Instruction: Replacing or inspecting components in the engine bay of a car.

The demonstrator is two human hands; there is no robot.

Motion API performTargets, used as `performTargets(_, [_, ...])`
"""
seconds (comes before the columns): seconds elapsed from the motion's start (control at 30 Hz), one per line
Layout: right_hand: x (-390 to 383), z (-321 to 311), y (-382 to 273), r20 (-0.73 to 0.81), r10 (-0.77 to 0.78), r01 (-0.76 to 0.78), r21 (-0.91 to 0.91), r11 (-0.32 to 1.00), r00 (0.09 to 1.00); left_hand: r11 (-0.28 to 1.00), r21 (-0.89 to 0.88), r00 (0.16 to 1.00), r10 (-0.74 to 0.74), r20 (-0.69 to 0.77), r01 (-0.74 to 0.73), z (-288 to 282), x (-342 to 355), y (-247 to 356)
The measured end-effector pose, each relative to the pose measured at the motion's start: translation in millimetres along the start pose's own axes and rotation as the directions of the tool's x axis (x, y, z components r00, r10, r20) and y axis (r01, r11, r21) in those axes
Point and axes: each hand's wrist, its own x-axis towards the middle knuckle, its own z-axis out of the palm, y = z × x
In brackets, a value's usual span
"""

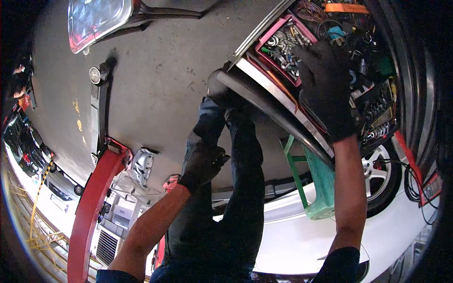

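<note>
My right hand (pixel 328 87), in a black glove, reaches over an open tool drawer (pixel 314 129). Its fingers look stretched out and apart above the contents; the fingertips blend into dark items there. Beside them lies a pink tray (pixel 284 70) full of small metal sockets and fittings (pixel 283 45). Sets of sockets (pixel 377 111) and wrenches (pixel 377 132) lie to the right of that wrist. My left hand (pixel 203 165), also gloved in black, hangs over my left thigh with its fingers curled closed. Whatever it may hold is hidden by the dark glove.
A red lift arm (pixel 92 217) rises at the left, with a grey metal arm (pixel 99 104) beyond it. A stool (pixel 101 21) stands at the far left. Right of my legs are a green plastic stand (pixel 318 184) and a white car (pixel 302 236).
</note>
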Motion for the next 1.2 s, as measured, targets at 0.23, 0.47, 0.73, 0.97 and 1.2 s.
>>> performTargets(0.23, [2.3,14.7,4.7,0.025,-0.046,0.049,-0.134,0.990,0.999,0.965,-0.210,0.987,-0.158,0.015,0.158,2.1,-2.6,1.5])
performTargets(0.47, [-6.2,-1.6,3.3,0.066,0.007,-0.008,0.005,1.000,0.998,0.992,-0.104,0.998,-0.067,0.006,0.067,-4.2,-0.1,6.1])
performTargets(0.73, [6.0,19.8,1.7,0.021,0.033,-0.031,-0.093,0.995,0.999,0.988,-0.140,0.998,-0.059,0.023,0.062,12.3,-2.6,-9.5])
performTargets(0.97, [-9.9,-0.1,-5.2,0.083,0.045,-0.039,-0.074,0.996,0.995,0.999,-0.019,0.999,0.028,-0.016,-0.029,0.8,-0.8,-5.1])
performTargets(1.2, [5.7,17.5,5.0,-0.089,0.155,-0.153,0.025,0.988,0.984,0.998,-0.039,0.998,-0.058,-0.018,0.057,6.0,-3.7,-3.2])
